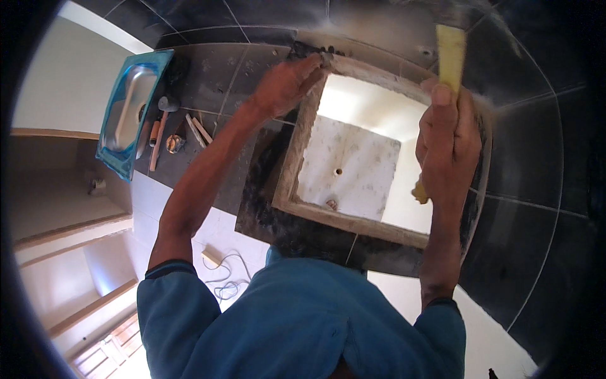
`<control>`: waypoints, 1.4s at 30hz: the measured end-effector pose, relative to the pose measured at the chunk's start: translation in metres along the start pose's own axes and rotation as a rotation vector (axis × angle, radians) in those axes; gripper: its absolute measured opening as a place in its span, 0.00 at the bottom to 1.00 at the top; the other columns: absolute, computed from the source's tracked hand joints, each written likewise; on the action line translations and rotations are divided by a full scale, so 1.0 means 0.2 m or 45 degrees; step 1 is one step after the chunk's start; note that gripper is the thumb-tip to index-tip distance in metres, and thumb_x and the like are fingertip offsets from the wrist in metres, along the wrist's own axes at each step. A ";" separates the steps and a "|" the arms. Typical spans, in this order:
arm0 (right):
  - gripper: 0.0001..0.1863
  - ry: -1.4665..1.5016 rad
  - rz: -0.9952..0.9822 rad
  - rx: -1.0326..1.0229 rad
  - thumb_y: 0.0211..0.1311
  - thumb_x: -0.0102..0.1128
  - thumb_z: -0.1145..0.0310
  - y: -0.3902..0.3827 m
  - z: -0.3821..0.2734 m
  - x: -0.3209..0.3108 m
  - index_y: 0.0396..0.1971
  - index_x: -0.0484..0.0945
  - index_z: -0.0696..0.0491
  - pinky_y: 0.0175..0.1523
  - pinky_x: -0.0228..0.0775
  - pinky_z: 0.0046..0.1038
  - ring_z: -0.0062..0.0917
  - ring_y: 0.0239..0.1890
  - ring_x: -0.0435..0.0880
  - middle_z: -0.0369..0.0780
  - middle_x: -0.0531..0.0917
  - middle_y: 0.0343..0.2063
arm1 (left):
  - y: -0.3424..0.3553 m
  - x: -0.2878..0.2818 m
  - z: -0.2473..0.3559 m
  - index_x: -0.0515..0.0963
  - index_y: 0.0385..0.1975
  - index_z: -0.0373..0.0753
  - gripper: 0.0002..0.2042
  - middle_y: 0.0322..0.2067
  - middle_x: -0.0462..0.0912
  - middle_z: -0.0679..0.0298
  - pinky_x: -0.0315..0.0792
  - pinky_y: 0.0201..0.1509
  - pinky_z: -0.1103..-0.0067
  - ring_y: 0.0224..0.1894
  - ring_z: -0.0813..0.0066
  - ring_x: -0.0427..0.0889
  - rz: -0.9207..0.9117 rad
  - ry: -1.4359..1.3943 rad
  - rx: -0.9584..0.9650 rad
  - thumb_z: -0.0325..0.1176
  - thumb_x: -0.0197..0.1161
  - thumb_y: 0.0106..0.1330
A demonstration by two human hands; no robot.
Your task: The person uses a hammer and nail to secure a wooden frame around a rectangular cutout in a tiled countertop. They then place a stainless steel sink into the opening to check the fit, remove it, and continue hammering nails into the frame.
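A square opening with a rough, chipped rim is cut in the dark tiled counter. Through it show pale inner walls and a speckled floor with a small round hole. At the rim's far left corner my left hand is closed, its fingertips low against the edge; what they pinch is too small to make out. My right hand is raised over the right side of the opening. It grips a yellow-handled tool, thumb along the handle. The tool's far end is blurred at the top of the picture.
Left on the counter lie a rubber mallet, a tape roll and thin strips. A metal sink with blue edging stands beyond them. Below are open shelves and a cable on the floor. Dark tiled walls rise at right.
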State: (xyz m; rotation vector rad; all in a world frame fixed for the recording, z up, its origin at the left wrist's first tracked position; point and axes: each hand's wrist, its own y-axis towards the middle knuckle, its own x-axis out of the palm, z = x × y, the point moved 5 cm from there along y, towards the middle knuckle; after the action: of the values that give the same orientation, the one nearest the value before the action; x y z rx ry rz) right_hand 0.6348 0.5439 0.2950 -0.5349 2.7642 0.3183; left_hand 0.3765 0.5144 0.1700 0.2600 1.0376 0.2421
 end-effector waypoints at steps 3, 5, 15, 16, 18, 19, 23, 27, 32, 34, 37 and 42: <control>0.17 -0.258 0.013 -0.414 0.79 0.49 0.55 0.06 0.18 0.18 0.40 0.70 0.56 0.23 0.65 0.37 0.34 0.16 0.76 0.45 0.75 0.16 | 0.03 0.05 -0.05 0.72 0.49 0.40 0.14 0.36 0.85 0.50 0.79 0.38 0.56 0.37 0.42 0.84 0.022 -0.139 0.016 0.42 0.60 0.73; 0.17 -0.503 -0.444 -0.096 0.79 0.46 0.54 0.08 0.26 0.30 0.44 0.70 0.54 0.28 0.68 0.49 0.54 0.26 0.83 0.54 0.79 0.19 | -0.01 0.05 0.00 0.72 0.49 0.40 0.14 0.36 0.85 0.50 0.79 0.37 0.56 0.37 0.42 0.84 0.063 -0.065 0.091 0.42 0.60 0.73; 0.20 -0.207 0.107 -0.290 0.79 0.47 0.52 0.08 0.07 0.17 0.46 0.73 0.56 0.26 0.68 0.37 0.27 0.16 0.75 0.43 0.74 0.15 | -0.01 0.01 -0.06 0.72 0.48 0.42 0.12 0.32 0.85 0.51 0.78 0.36 0.56 0.36 0.44 0.84 0.112 -0.180 -0.058 0.41 0.59 0.74; 0.18 -0.293 -0.033 -0.305 0.79 0.47 0.53 0.06 0.16 0.25 0.47 0.72 0.55 0.28 0.70 0.42 0.37 0.18 0.81 0.48 0.77 0.16 | 0.00 0.01 -0.05 0.72 0.48 0.42 0.12 0.31 0.85 0.51 0.78 0.36 0.56 0.36 0.44 0.84 0.105 -0.191 -0.056 0.41 0.59 0.74; 0.19 -0.537 -0.379 -0.165 0.79 0.46 0.52 0.09 0.26 0.33 0.48 0.71 0.56 0.31 0.72 0.45 0.47 0.25 0.85 0.52 0.80 0.19 | 0.00 0.02 -0.06 0.72 0.47 0.41 0.11 0.30 0.84 0.51 0.78 0.36 0.56 0.35 0.44 0.84 0.096 -0.195 -0.069 0.40 0.59 0.74; 0.19 -0.535 -0.425 -0.099 0.79 0.46 0.52 0.11 0.23 0.33 0.47 0.71 0.56 0.32 0.72 0.45 0.50 0.27 0.86 0.53 0.81 0.20 | -0.03 0.02 -0.07 0.72 0.47 0.41 0.11 0.29 0.84 0.51 0.77 0.35 0.56 0.35 0.44 0.84 0.119 -0.189 -0.049 0.40 0.59 0.74; 0.22 -0.256 -0.156 -0.068 0.79 0.45 0.51 0.07 0.06 0.20 0.45 0.73 0.58 0.30 0.69 0.39 0.35 0.22 0.81 0.46 0.77 0.18 | -0.07 0.04 -0.10 0.72 0.45 0.40 0.12 0.30 0.84 0.50 0.77 0.35 0.56 0.34 0.44 0.84 0.150 -0.164 -0.060 0.41 0.60 0.74; 0.23 -0.023 -0.093 0.072 0.79 0.46 0.49 0.07 0.08 0.13 0.41 0.76 0.57 0.28 0.60 0.26 0.16 0.22 0.65 0.33 0.67 0.18 | -0.07 -0.03 -0.04 0.71 0.43 0.39 0.12 0.35 0.84 0.48 0.76 0.35 0.57 0.36 0.45 0.84 0.060 -0.246 -0.231 0.41 0.60 0.73; 0.23 0.040 -0.144 0.304 0.78 0.48 0.48 -0.01 0.20 0.07 0.41 0.76 0.56 0.27 0.58 0.24 0.14 0.22 0.64 0.31 0.67 0.18 | -0.08 -0.05 0.09 0.73 0.47 0.40 0.13 0.39 0.85 0.51 0.80 0.39 0.59 0.39 0.48 0.86 -0.016 -0.051 -0.021 0.42 0.59 0.74; 0.24 0.091 -0.153 0.328 0.78 0.48 0.48 -0.04 0.24 0.07 0.41 0.76 0.56 0.27 0.58 0.23 0.13 0.22 0.63 0.31 0.67 0.18 | -0.10 -0.03 0.10 0.74 0.49 0.40 0.13 0.39 0.86 0.52 0.81 0.40 0.59 0.39 0.48 0.86 -0.021 0.002 0.031 0.42 0.59 0.74; 0.23 0.101 -0.134 0.349 0.78 0.49 0.48 -0.07 0.24 0.04 0.41 0.76 0.56 0.25 0.56 0.22 0.13 0.20 0.63 0.30 0.66 0.18 | -0.10 -0.02 0.11 0.74 0.51 0.41 0.14 0.38 0.86 0.53 0.81 0.41 0.59 0.39 0.48 0.86 -0.018 0.004 0.053 0.41 0.60 0.74; 0.20 0.139 -0.047 0.191 0.79 0.49 0.51 -0.10 0.13 0.01 0.42 0.74 0.56 0.23 0.58 0.25 0.15 0.18 0.66 0.31 0.69 0.17 | -0.11 -0.04 0.10 0.73 0.50 0.41 0.13 0.37 0.86 0.54 0.80 0.38 0.58 0.38 0.47 0.85 -0.040 -0.003 -0.026 0.41 0.60 0.73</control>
State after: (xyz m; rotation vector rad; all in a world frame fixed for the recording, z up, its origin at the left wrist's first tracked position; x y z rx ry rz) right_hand 0.6474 0.5333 0.2665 -0.5800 2.8494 0.0740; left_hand 0.3925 0.4900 0.1798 0.2257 1.0360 0.2241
